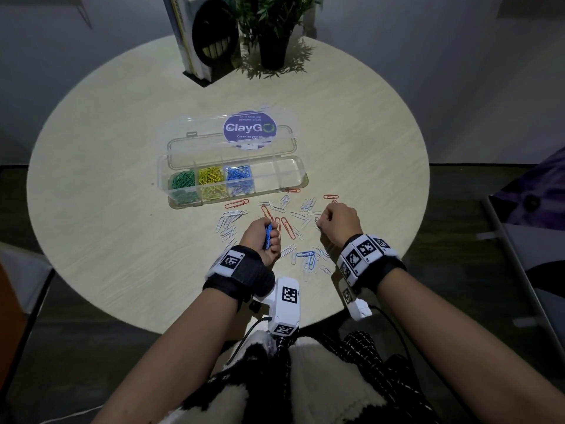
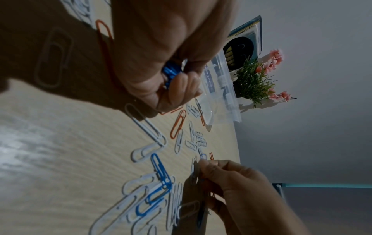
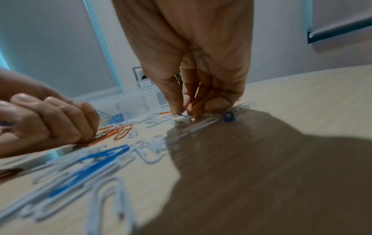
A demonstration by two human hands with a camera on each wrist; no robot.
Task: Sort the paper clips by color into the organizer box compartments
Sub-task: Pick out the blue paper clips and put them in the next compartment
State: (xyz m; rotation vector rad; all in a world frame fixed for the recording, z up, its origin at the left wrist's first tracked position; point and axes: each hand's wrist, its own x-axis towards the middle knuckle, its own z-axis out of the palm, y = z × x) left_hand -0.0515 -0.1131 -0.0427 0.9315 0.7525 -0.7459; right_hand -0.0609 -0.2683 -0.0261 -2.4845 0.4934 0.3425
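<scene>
The clear organizer box point(image 1: 301, 175) lies open on the round table, with green point(image 1: 182, 182), yellow point(image 1: 211, 179) and blue point(image 1: 240, 177) clips in its three left compartments. The two right compartments hold nothing. My left hand point(image 1: 263, 237) point(image 2: 171, 76) rests near the table's front and grips a bunch of blue clips point(image 1: 268, 237) point(image 2: 171, 71). My right hand point(image 1: 336, 220) point(image 3: 187, 109) reaches down among the loose clips, and its fingertips pinch a small clip point(image 3: 185, 112) at the table surface. Orange shows between its fingers.
Loose white clips point(image 1: 229, 220), orange clips point(image 1: 286, 226) and a few blue clips point(image 1: 307, 255) are scattered between the box and the table's near edge. The box lid point(image 1: 189, 145) with a purple sticker lies open behind. A book stand point(image 1: 201, 41) and a potted plant point(image 1: 272, 32) stand at the back.
</scene>
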